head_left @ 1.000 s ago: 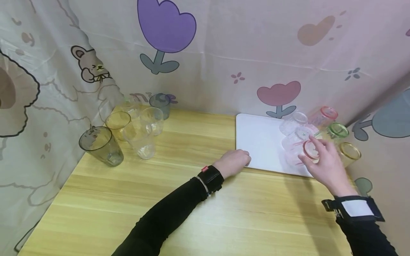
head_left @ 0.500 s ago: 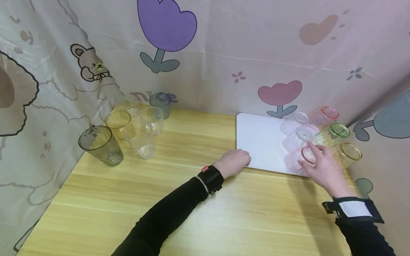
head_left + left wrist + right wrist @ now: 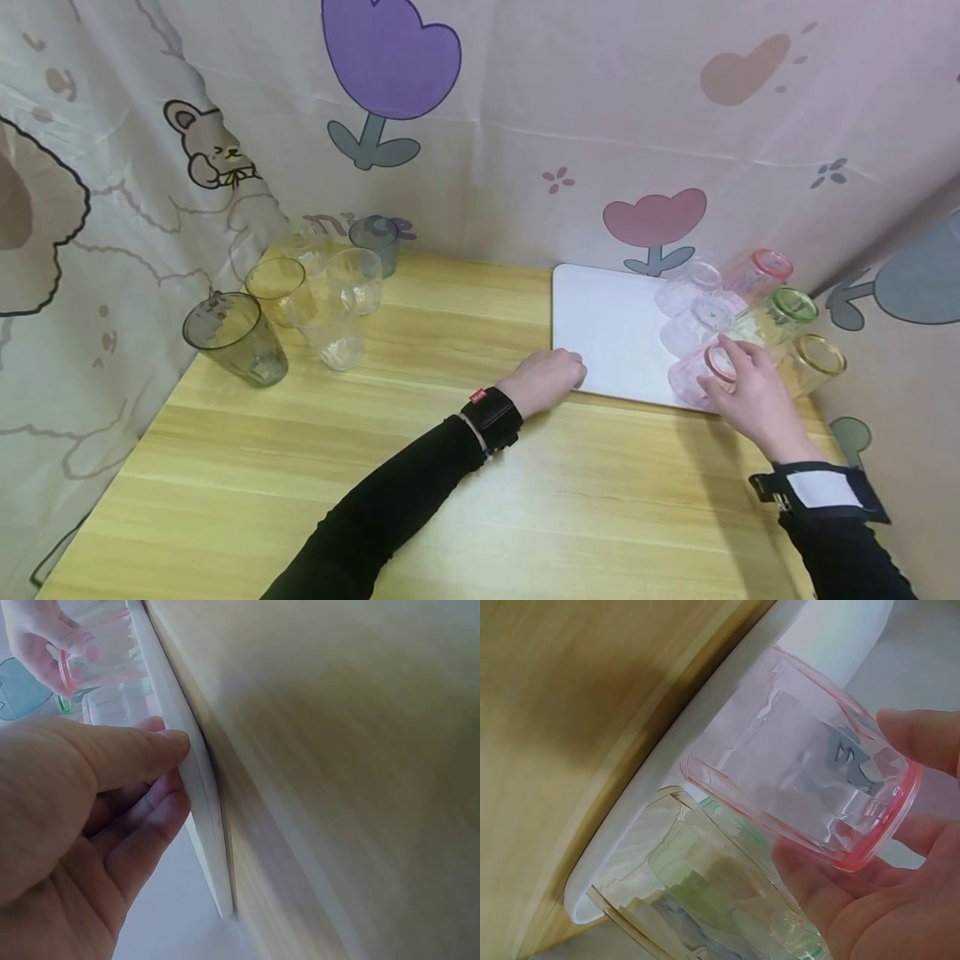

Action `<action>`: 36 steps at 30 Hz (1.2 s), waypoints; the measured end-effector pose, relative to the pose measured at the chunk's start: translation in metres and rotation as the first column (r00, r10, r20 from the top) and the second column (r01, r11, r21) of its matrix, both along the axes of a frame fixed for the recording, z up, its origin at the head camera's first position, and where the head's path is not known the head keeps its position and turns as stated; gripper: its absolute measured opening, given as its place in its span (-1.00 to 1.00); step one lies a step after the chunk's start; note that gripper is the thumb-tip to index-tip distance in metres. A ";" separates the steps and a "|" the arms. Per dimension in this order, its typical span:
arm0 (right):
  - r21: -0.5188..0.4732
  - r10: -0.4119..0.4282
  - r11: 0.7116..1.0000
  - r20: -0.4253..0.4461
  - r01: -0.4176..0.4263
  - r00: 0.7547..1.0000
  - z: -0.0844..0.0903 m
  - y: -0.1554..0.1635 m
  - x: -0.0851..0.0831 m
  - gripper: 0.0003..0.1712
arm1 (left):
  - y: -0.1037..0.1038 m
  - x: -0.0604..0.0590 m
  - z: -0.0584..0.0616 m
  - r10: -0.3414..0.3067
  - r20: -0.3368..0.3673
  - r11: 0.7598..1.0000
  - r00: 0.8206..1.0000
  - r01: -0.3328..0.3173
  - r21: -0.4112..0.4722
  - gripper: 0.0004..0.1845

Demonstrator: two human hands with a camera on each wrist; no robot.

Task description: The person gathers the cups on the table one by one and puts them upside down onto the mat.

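In the head view my right hand (image 3: 759, 406) grips a pink-tinted clear glass (image 3: 696, 379) near its thick base. The glass is upside down, its wide mouth toward the white board (image 3: 607, 333); whether the rim touches all round cannot be told. The right wrist view shows thumb and fingers on opposite sides of the pink base (image 3: 881, 832). At the board's near left corner, my left hand (image 3: 546, 381) holds the edge, its thumb (image 3: 150, 754) against the side and curled fingers beside it. Upturned clear (image 3: 697, 321), green (image 3: 793, 307) and yellow glasses (image 3: 819, 356) crowd the board's right part.
Another upturned pink glass (image 3: 761, 271) stands at the back right. Upright tumblers group on the table's left: a dark grey one (image 3: 240, 342), an amber one (image 3: 276, 287), clear ones (image 3: 337, 333) and a bluish one (image 3: 377, 242). A patterned curtain (image 3: 510, 125) hangs behind the wooden table (image 3: 300, 467).
My right hand has lowered the pink glass slightly toward the near right part of the board. The left hand stays at the board's corner.
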State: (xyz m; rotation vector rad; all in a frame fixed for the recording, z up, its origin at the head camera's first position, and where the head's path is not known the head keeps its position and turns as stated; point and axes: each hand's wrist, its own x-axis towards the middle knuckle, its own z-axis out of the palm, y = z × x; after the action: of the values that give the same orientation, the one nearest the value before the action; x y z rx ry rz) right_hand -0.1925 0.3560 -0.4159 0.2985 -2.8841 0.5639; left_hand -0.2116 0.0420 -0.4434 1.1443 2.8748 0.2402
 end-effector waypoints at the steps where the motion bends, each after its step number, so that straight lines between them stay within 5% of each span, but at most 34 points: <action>1: -0.004 0.003 1.000 -0.006 -0.003 1.000 -0.001 -0.001 0.000 -0.16 | -0.001 0.001 0.000 0.002 -0.003 1.000 1.000 -0.002 0.001 -0.80; 12: -0.049 0.008 0.999 -0.079 -0.012 0.997 0.001 -0.015 0.005 -0.17 | -0.016 0.010 -0.001 0.084 -0.014 0.995 0.996 -0.083 0.061 -0.74; 18: -0.134 -0.004 0.991 -0.223 -0.027 0.975 0.007 -0.037 0.011 -0.12 | -0.035 0.011 0.010 0.209 0.054 0.953 0.976 -0.216 0.213 -0.68; 21: -0.175 0.024 0.981 -0.300 -0.079 0.954 0.008 -0.053 0.013 -0.12 | -0.049 0.014 0.018 0.260 0.069 0.903 0.963 -0.268 0.336 -0.61; 27: -0.190 0.109 0.966 -0.318 -0.176 0.942 -0.001 -0.092 0.012 -0.20 | -0.080 0.026 0.035 0.380 0.062 0.756 0.923 -0.348 0.555 -0.53; 36: -0.114 0.229 0.964 -0.098 -0.240 0.968 -0.015 -0.139 0.012 -0.40 | -0.145 0.063 0.047 0.559 -0.025 0.532 0.829 -0.335 0.778 -0.38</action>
State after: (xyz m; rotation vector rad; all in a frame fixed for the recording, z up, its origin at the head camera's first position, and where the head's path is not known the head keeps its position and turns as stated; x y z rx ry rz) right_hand -0.1809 0.2173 -0.4306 0.6342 -2.7350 0.7491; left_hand -0.1486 -0.1027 -0.3964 0.3778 3.3515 1.5473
